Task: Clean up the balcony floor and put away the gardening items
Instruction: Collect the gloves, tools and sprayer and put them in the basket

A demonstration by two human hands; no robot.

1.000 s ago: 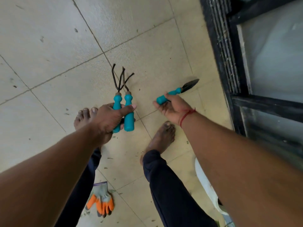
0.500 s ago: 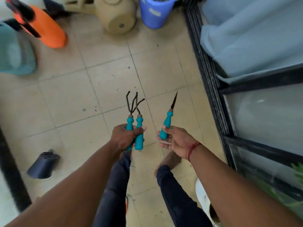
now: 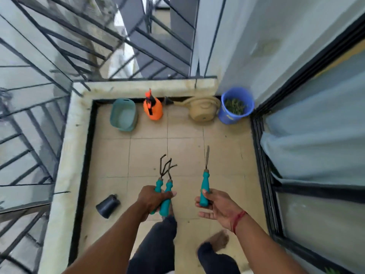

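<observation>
Teal plastic, three handles, all in hand.

Left hand (image 3: 151, 200): fingers clenched round two claw cultivators (image 3: 165, 202). Handles side by side, dark bent prongs pointing away from the body.

Right hand (image 3: 219, 208): thumb and first fingers pinch the lower handle of a bladed hand tool (image 3: 204, 187), probably a trowel. Its blade is edge-on and upright. The remaining fingers lie looser beneath, and a red thread circles the wrist.

All three tools are carried above the tiled floor (image 3: 227, 155), at mid-balcony, apart from each other.

Floor, near left: black nursery pot (image 3: 107, 206), on its side, close to the black skirting below the parapet ledge (image 3: 65, 155).

Floor, far wall, left to right:
- teal tub (image 3: 124, 114)
- orange pressure sprayer (image 3: 153, 108), upright
- beige watering can (image 3: 201, 111), apparently tipped so its base faces the camera
- blue bucket (image 3: 236, 105), holding green cuttings, in the corner

Surround: metal railing (image 3: 59, 56) beyond the ledge. At right, a dark sliding-door frame (image 3: 262, 165) with a pale curtain behind the glass.

Progress, as judged: roughly midway. The hand tools are collected but not stowed, and the teal tub looks the likeliest place for them. Cuttings are already in the bucket. The fallen pot and the tipped can remain. The tiles show little loose debris, though motion blur limits certainty.
</observation>
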